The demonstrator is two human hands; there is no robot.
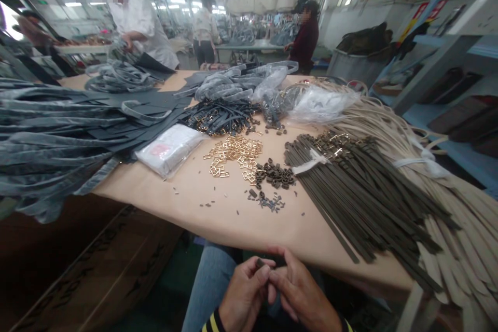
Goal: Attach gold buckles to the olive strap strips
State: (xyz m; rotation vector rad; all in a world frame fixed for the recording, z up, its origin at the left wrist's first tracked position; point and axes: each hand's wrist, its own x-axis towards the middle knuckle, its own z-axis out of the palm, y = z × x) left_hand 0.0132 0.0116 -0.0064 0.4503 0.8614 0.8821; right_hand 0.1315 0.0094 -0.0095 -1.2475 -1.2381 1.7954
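Observation:
My left hand (pixel 244 290) and my right hand (pixel 301 293) meet below the table's front edge, fingers pinched together on a small dark strap piece (pixel 260 263). On the table (pixel 202 192) ahead lie a heap of gold buckles (pixel 234 154), a cluster of small dark loops (pixel 277 175) and a bundle of dark brown straps (pixel 361 187) tied with a white band. The dark piece is mostly hidden by my fingers.
Grey straps (pixel 50 135) cover the table's left side, beige straps (pixel 447 207) the right. A white plastic packet (pixel 171 149) lies left of the buckles. Black buckled straps (pixel 221 116) and clear bags (pixel 249 83) sit further back. A person in white (pixel 138 21) works at the far left corner; others stand behind.

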